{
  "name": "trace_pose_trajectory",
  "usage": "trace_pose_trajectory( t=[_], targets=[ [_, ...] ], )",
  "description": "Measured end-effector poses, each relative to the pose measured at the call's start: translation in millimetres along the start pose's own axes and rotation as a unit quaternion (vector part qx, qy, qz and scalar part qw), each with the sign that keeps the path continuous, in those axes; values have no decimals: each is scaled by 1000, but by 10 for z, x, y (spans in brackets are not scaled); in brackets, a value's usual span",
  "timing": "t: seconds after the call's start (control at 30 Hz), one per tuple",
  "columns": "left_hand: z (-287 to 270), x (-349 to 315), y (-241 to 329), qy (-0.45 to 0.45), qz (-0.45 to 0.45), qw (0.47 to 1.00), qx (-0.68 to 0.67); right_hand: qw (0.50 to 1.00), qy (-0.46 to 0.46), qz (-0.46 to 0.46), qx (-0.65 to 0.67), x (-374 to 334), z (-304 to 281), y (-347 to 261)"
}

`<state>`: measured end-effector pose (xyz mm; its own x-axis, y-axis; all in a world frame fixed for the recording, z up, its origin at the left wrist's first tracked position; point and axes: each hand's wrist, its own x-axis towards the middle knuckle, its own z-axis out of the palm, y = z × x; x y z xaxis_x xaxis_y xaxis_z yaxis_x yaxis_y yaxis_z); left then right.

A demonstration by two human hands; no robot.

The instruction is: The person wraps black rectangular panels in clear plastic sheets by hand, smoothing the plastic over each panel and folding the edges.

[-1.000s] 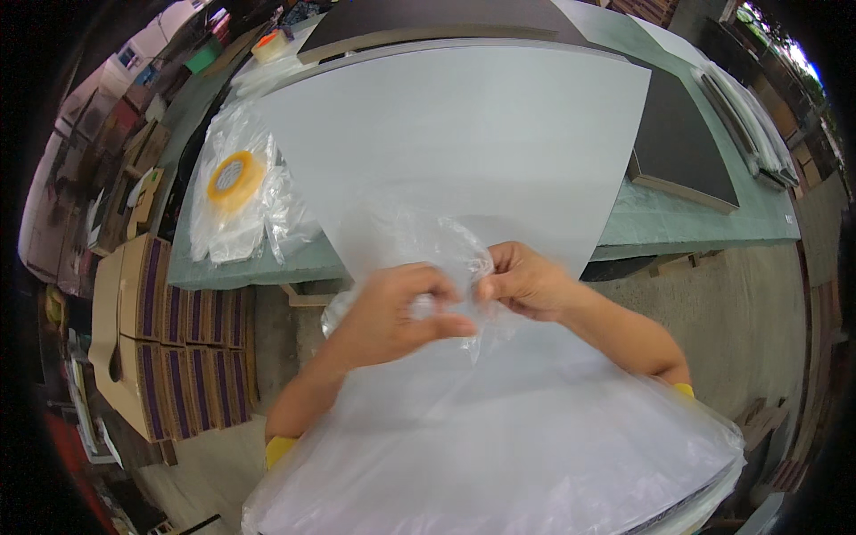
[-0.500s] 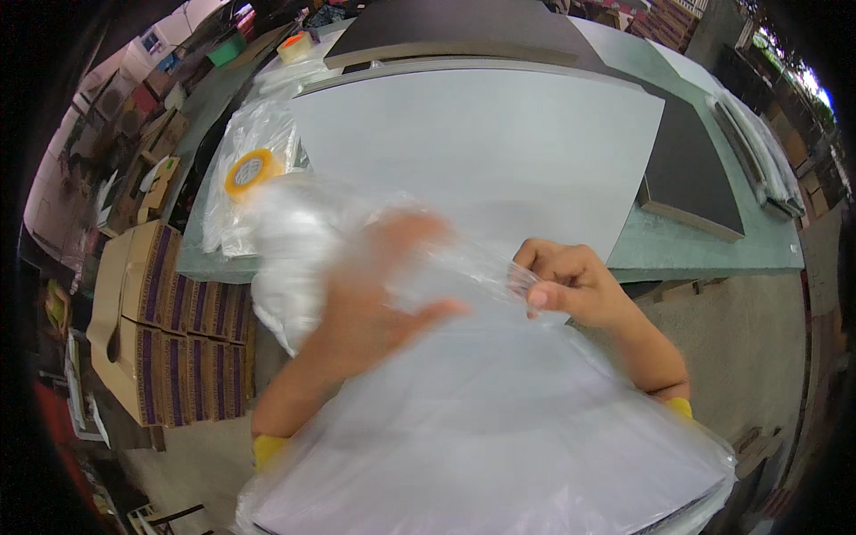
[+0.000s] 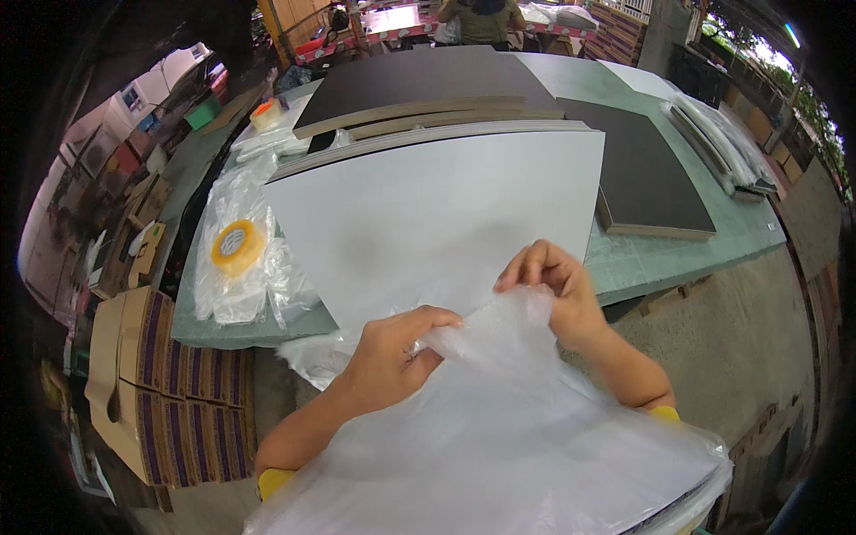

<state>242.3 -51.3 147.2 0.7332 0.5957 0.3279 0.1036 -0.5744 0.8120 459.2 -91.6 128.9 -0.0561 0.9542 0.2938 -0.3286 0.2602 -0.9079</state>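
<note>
My left hand (image 3: 388,358) pinches a crumpled edge of a clear plastic bag (image 3: 499,328) between thumb and fingers. My right hand (image 3: 563,299) is closed on the same bag's edge a little farther right. Below the hands, the plastic spreads over pale flat sheets (image 3: 526,464) close to me; their exact kind is blurred by the film. Just beyond the hands stands a stack of white-faced boards (image 3: 437,205), resting on the green table (image 3: 637,267) and reaching toward me.
On the left, a yellow tape roll (image 3: 238,248) lies on loose plastic bags (image 3: 218,299). Dark boards (image 3: 660,174) lie right and behind, with wrapped panels (image 3: 718,147) at the far right. Cardboard boxes (image 3: 134,383) are stacked at lower left. A person (image 3: 486,22) is in the background.
The left hand, blurred and spread before, now pinches the plastic. The bag's edge is gathered between both hands. The view has tilted up, showing more of the background.
</note>
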Motion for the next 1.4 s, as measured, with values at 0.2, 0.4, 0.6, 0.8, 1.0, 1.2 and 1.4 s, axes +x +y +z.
trace_pose_trajectory(
  t=[0.2,0.4,0.6,0.8,1.0,1.2,1.4],
  targets=[
    [-36,42,157,-51,0,998,-48,944,-214,-13,-253,-234,197,83],
    [-183,-26,-55,-13,-60,960,-273,942,-257,208,-57,-262,-110,-138],
    [-441,-187,31,-254,-124,904,-319,691,-644,232,-232,-182,155,-294],
    [-654,-369,-7,-301,-45,915,-264,701,-574,238,-349,-351,-233,-553],
    [-364,-288,384,-569,42,821,7,635,-178,-1,-752,-577,-1028,-607],
    [-993,-356,-566,-135,-52,807,572,663,-383,3,-643,-345,75,-1453],
    [-384,-344,65,-46,239,872,426,285,-288,234,-884,-82,-531,-1099]
  ],
)
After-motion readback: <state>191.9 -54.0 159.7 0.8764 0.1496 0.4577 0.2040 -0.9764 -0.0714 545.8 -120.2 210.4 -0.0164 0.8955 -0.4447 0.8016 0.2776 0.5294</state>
